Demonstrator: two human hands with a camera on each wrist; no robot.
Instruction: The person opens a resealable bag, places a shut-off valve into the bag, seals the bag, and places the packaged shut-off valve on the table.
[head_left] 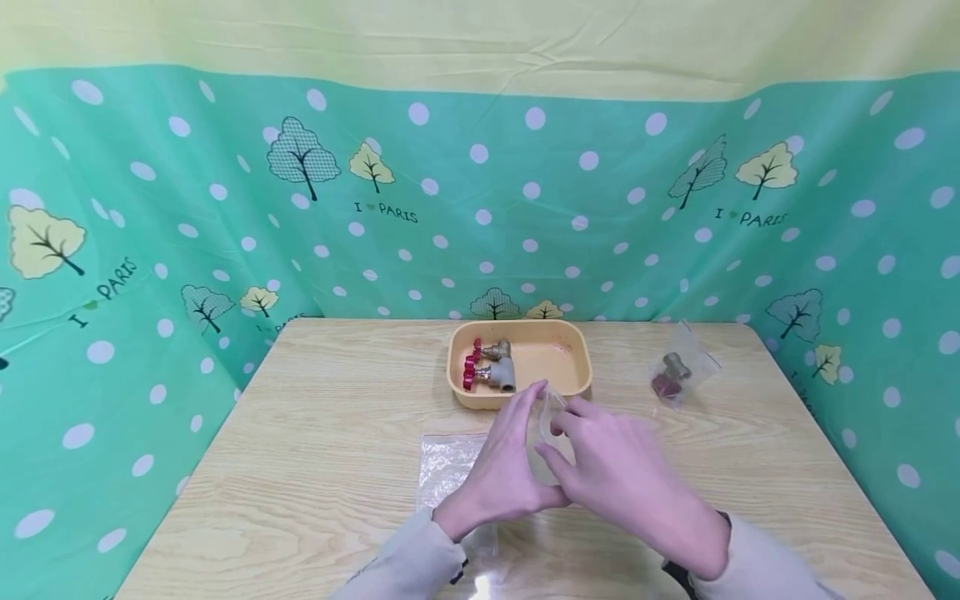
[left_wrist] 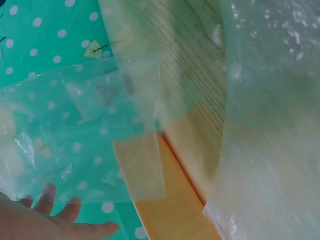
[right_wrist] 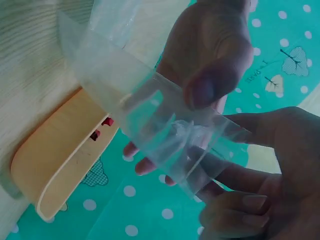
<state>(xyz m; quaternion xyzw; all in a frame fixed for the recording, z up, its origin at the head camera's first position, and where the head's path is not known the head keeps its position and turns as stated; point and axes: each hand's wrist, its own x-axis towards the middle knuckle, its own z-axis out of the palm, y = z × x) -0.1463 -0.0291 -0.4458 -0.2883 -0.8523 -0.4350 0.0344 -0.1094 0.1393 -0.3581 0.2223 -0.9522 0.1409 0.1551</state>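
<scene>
A clear plastic bag (right_wrist: 175, 130) is held up between both hands, over the table in front of the tray. My left hand (head_left: 510, 467) holds it from the left, with the thumb on the near face and the other fingers spread out behind the film. At the bag's edge, the fingers and thumb of my right hand (head_left: 618, 454) pinch the plastic. Nothing shows inside this bag. Beneath my left hand, more clear plastic bags (head_left: 442, 462) lie flat on the table; how many cannot be told.
Behind the hands stands a cream tray (head_left: 540, 402) with red-handled valves (head_left: 491, 373) in its left part. To its right lies a bag holding a red-handled valve (head_left: 667, 383). A green dotted curtain (head_left: 480, 200) surrounds the wooden table (head_left: 322, 467).
</scene>
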